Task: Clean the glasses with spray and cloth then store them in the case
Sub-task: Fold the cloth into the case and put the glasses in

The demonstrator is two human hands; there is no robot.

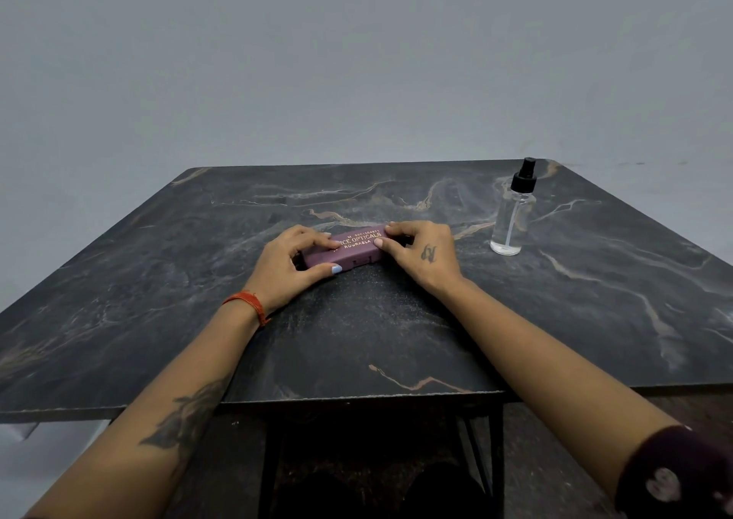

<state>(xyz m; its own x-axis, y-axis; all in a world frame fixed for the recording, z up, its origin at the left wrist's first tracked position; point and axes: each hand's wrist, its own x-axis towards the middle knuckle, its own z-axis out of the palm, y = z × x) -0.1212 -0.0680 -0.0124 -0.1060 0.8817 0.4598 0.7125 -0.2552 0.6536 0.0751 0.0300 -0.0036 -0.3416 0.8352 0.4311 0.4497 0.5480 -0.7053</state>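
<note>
Head view shows me the glasses case (344,249) lying shut on the dark marbled counter (396,320), roughly at the centre of the surface. Both hands are on it. My left hand (291,266) has its fingers (317,241) curled over the case's 9 o'clock end, thumb tucked against the near edge. My right hand (422,253) pinches the 3 o'clock end, fingertips on the far edge and thumb on the lid. So both hands hold the case, neither of them wide open.

I cannot see glasses or a cloth anywhere; I judge they are inside the case, which would put the task at its opening step. To do it well, I would steady the base with the left hand, keep it flat on the counter, and lift the lid with the right thumb from the near seam, slowly, so nothing inside spills out.

For room: the spray bottle (512,211) stands upright at about 2 o'clock from the case, well apart, near the far right corner. The stretch of counter between the case and the near edge at 6 o'clock has nothing on it, and so does the side toward 9 o'clock, good places to lay things down. I would keep the right elbow low when reaching for the bottle so it does not tip.
</note>
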